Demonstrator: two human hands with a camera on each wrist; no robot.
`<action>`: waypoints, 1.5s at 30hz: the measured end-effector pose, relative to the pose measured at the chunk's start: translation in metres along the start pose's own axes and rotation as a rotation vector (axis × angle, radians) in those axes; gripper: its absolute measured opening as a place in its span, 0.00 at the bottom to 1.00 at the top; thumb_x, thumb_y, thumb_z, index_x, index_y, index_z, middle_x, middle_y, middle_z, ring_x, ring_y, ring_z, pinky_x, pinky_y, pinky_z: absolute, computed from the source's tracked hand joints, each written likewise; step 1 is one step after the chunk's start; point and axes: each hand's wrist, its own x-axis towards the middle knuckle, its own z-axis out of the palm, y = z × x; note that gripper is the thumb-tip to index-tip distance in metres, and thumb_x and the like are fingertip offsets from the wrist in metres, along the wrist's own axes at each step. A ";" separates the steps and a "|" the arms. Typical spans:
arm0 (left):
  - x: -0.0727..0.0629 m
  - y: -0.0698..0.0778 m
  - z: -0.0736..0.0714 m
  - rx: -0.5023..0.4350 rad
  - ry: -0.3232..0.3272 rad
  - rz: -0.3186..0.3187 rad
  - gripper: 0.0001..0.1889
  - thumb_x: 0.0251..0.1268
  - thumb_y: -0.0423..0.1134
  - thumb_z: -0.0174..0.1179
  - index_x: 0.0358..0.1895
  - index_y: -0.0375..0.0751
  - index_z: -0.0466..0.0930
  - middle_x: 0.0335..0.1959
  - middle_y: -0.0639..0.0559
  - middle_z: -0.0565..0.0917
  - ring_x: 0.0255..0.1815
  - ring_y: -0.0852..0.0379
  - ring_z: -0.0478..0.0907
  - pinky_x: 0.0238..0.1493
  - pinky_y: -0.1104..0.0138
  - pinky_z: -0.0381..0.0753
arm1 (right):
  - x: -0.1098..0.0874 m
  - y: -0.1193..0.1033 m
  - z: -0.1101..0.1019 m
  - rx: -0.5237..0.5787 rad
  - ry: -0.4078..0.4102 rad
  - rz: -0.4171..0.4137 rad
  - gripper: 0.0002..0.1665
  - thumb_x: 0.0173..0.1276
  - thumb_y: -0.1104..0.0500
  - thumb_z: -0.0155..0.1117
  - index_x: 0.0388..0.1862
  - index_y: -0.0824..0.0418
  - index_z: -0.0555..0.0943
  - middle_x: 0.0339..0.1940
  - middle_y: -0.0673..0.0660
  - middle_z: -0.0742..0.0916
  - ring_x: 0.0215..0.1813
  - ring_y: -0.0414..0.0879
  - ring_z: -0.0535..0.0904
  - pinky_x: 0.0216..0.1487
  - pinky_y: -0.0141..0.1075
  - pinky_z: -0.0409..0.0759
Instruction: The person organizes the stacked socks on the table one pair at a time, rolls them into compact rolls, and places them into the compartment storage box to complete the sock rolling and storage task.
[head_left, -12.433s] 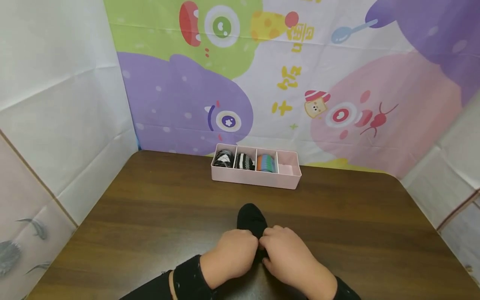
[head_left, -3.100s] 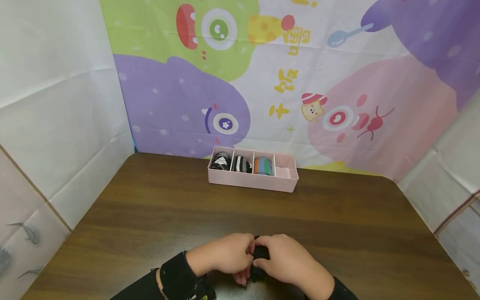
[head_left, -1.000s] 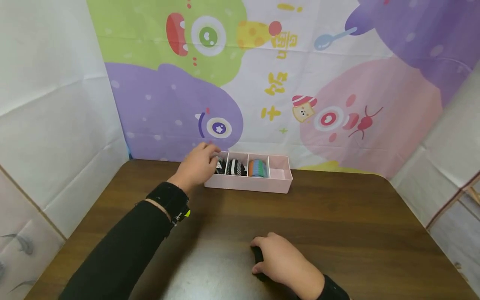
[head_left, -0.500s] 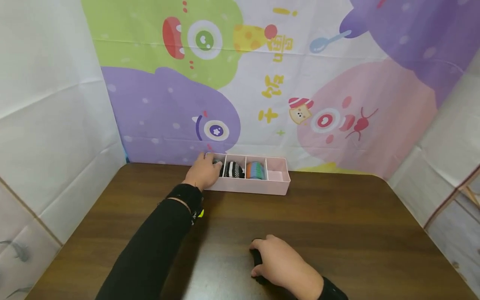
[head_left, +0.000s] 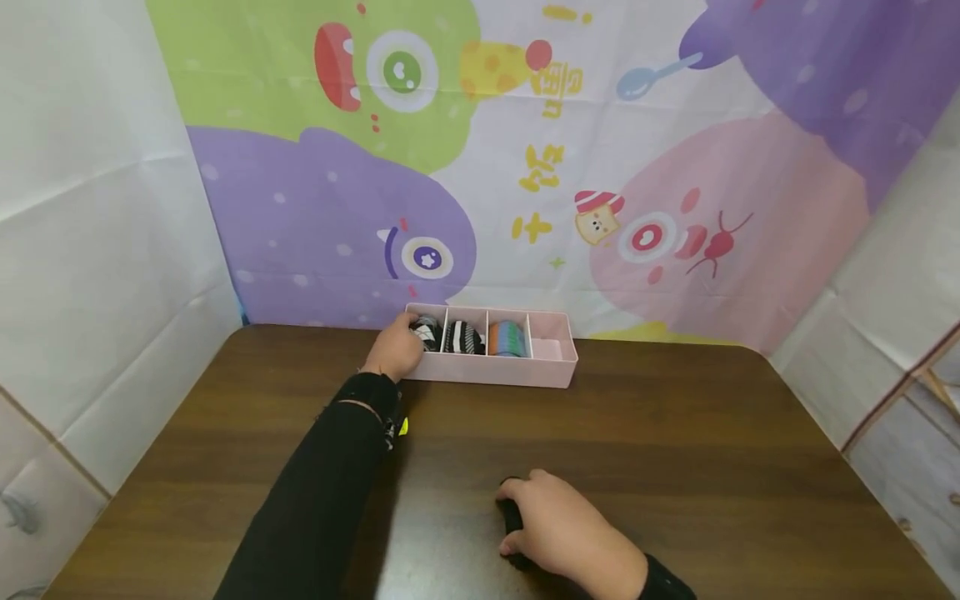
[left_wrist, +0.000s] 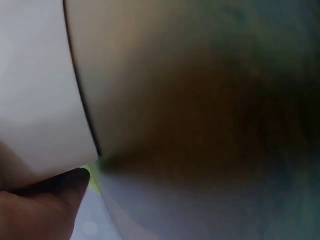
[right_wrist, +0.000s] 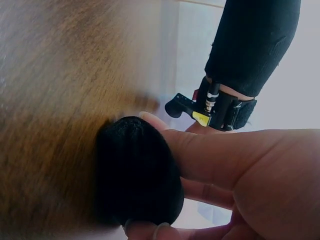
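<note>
My left hand (head_left: pixel 395 348) is at the left end of a pink divided box (head_left: pixel 491 372), its thumb at the rim and its fingers round the end wall. Close up in the left wrist view, fingers (left_wrist: pixel 37 212) sit against the pale box wall (left_wrist: pixel 40 90); the rest is dark and blurred. Near the front of the table, my right hand (head_left: pixel 566 525) holds a rolled black sock (right_wrist: pixel 137 172) between thumb and fingers, down at the wooden surface. In the head view that hand covers most of the sock.
Rolled socks fill three compartments: a black-and-white patterned one (head_left: pixel 427 332), a black-and-white striped one (head_left: pixel 463 338) and an orange, blue and green one (head_left: pixel 507 338). The right compartment (head_left: pixel 550 340) shows its bare floor. A cartoon cloth (head_left: pixel 337 208) hangs behind the table (head_left: pixel 675 433).
Earlier both hands worked on the black sock, first lying long, then folded into a roll. My left hand has since let go and reached forward to the box's left end; the right stays on the sock.
</note>
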 end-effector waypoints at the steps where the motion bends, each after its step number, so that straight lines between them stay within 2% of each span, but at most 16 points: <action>1: 0.000 0.001 0.001 -0.007 0.012 -0.005 0.31 0.72 0.32 0.37 0.79 0.34 0.58 0.77 0.36 0.66 0.76 0.39 0.63 0.75 0.49 0.59 | 0.000 0.000 -0.001 -0.001 0.002 0.000 0.32 0.56 0.47 0.83 0.58 0.55 0.85 0.49 0.55 0.85 0.47 0.48 0.80 0.47 0.44 0.81; 4: 0.001 0.004 0.002 -0.037 0.031 -0.015 0.33 0.68 0.30 0.38 0.79 0.35 0.59 0.76 0.36 0.66 0.75 0.39 0.64 0.75 0.49 0.60 | 0.000 0.000 -0.003 0.002 0.002 0.007 0.33 0.56 0.46 0.83 0.59 0.55 0.85 0.49 0.55 0.84 0.47 0.48 0.80 0.47 0.45 0.81; 17: 0.000 -0.001 -0.006 -0.102 0.013 -0.031 0.32 0.69 0.30 0.36 0.78 0.36 0.58 0.77 0.35 0.65 0.75 0.39 0.62 0.76 0.50 0.58 | 0.005 -0.003 -0.006 -0.014 -0.027 -0.002 0.29 0.61 0.51 0.80 0.61 0.56 0.84 0.52 0.58 0.84 0.48 0.49 0.81 0.45 0.45 0.82; 23: -0.010 0.003 -0.006 -0.045 0.033 -0.049 0.32 0.72 0.31 0.35 0.79 0.36 0.57 0.75 0.34 0.67 0.73 0.37 0.66 0.74 0.48 0.61 | 0.004 0.000 -0.006 0.038 -0.026 -0.012 0.27 0.59 0.58 0.76 0.60 0.56 0.84 0.47 0.57 0.82 0.37 0.45 0.75 0.37 0.41 0.78; 26: -0.014 0.003 -0.005 -0.023 0.032 -0.055 0.32 0.71 0.31 0.34 0.79 0.36 0.56 0.74 0.33 0.68 0.70 0.36 0.68 0.73 0.48 0.63 | 0.004 0.005 -0.007 0.057 -0.007 -0.029 0.27 0.59 0.60 0.75 0.59 0.56 0.84 0.45 0.56 0.81 0.35 0.45 0.74 0.35 0.40 0.76; 29: -0.013 0.002 -0.004 -0.018 0.024 -0.059 0.33 0.71 0.31 0.34 0.80 0.36 0.55 0.74 0.33 0.68 0.70 0.37 0.69 0.73 0.48 0.63 | 0.005 0.011 -0.013 0.030 0.015 -0.040 0.27 0.60 0.61 0.75 0.60 0.56 0.83 0.45 0.57 0.81 0.34 0.45 0.74 0.35 0.41 0.76; 34: -0.006 0.000 -0.001 -0.027 0.012 -0.068 0.33 0.71 0.32 0.34 0.80 0.38 0.55 0.75 0.34 0.67 0.71 0.38 0.68 0.73 0.49 0.62 | 0.014 0.018 -0.034 -0.093 0.068 -0.020 0.30 0.62 0.61 0.75 0.64 0.60 0.81 0.51 0.64 0.81 0.38 0.49 0.79 0.39 0.45 0.79; 38: -0.005 0.002 -0.002 -0.043 0.002 -0.069 0.33 0.70 0.32 0.34 0.80 0.38 0.55 0.75 0.34 0.67 0.68 0.38 0.68 0.72 0.48 0.63 | 0.030 0.024 -0.065 -0.223 0.193 0.008 0.33 0.63 0.58 0.75 0.66 0.63 0.79 0.56 0.67 0.81 0.49 0.54 0.82 0.47 0.48 0.82; 41: -0.007 0.005 -0.003 -0.046 -0.013 -0.064 0.34 0.69 0.31 0.34 0.80 0.38 0.55 0.75 0.34 0.66 0.68 0.38 0.68 0.72 0.48 0.63 | 0.045 0.029 -0.094 -0.234 0.259 0.044 0.33 0.64 0.57 0.73 0.67 0.63 0.78 0.56 0.64 0.82 0.51 0.54 0.79 0.49 0.49 0.81; 43: -0.010 0.008 -0.004 -0.047 -0.020 -0.059 0.34 0.68 0.31 0.34 0.80 0.37 0.55 0.75 0.33 0.66 0.69 0.38 0.68 0.72 0.48 0.63 | 0.057 0.035 -0.110 -0.205 0.291 0.065 0.34 0.65 0.57 0.73 0.69 0.63 0.77 0.57 0.64 0.83 0.53 0.55 0.79 0.52 0.50 0.80; 45: -0.010 0.009 -0.002 -0.045 -0.026 -0.059 0.34 0.68 0.30 0.34 0.80 0.38 0.55 0.75 0.34 0.66 0.70 0.38 0.67 0.73 0.48 0.63 | 0.069 0.042 -0.121 -0.168 0.316 0.096 0.35 0.66 0.56 0.72 0.71 0.62 0.76 0.57 0.64 0.83 0.52 0.56 0.78 0.51 0.49 0.80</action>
